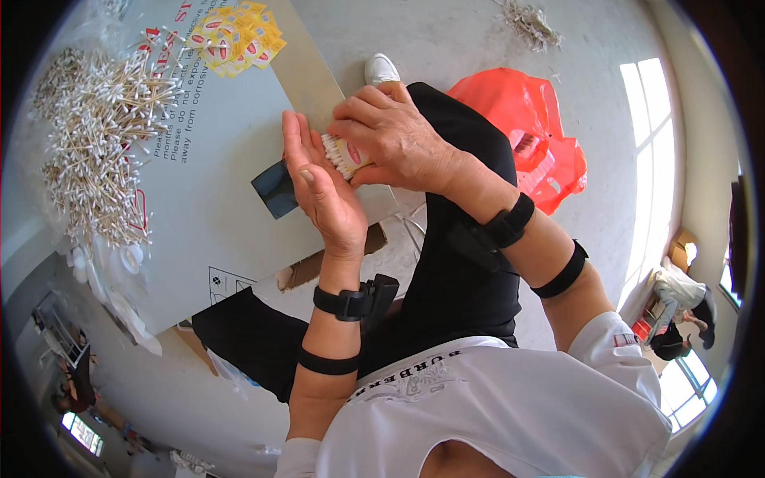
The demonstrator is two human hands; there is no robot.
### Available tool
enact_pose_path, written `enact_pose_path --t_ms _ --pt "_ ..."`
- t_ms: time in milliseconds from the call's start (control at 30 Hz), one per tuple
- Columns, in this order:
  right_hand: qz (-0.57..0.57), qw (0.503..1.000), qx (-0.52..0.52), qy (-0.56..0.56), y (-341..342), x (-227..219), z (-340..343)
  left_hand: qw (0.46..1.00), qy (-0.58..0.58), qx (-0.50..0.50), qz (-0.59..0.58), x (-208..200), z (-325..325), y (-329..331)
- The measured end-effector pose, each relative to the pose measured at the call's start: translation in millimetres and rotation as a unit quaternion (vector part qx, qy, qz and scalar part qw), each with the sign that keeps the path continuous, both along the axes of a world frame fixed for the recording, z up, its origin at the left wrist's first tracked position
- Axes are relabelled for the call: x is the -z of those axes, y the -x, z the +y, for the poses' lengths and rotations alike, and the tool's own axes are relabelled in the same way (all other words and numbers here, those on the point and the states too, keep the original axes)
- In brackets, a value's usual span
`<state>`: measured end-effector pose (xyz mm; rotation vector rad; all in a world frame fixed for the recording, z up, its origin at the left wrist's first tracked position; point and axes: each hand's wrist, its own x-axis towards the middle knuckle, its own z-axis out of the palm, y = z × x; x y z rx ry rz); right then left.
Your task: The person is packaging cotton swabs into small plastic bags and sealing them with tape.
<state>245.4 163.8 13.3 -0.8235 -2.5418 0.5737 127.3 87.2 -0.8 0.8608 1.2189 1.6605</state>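
Right hand (398, 143) gripping swab packet (346, 158); left hand (331, 199) loosely uncurled; gray board (215, 231) below, pale floor (454, 40) beyond.

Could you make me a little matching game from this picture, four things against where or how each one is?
Things
1) Loose cotton swabs
2) Red plastic bag
3) Left hand
4) Right hand

Place or state
A) holding a bundle of swabs
B) on the floor
C) heaped on the table's left side
D) open, holding nothing closed in its fingers

Pairs: 1-C, 2-B, 3-D, 4-A
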Motion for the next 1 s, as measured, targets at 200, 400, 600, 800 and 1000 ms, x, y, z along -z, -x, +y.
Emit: enact_pose_path --t_ms 200,400,600,800,1000 --pt "-0.038 0.999 -0.003 -0.005 -5.4 -9.5 1.4 0.999 0.004 -0.054 -0.002 -1.5 -4.1 3.8" --pt "-0.034 0.999 -0.022 0.024 -8.5 -9.5 5.8 0.999 0.013 -0.05 -0.009 -6.7 -9.9 2.5" --pt "-0.013 1.0 -0.003 0.016 -4.2 -5.5 2.1 0.997 0.052 -0.044 -0.041 -11.2 -19.9 -4.8" --pt "0.001 1.0 -0.011 0.018 -3.3 -2.2 3.3 0.999 0.0 -0.04 -0.001 -3.5 -21.6 -15.2" --pt "0.006 1.0 -0.014 0.017 -2.9 -0.3 4.5 1.0 -0.011 -0.024 -0.004 -4.3 -16.5 -20.8"
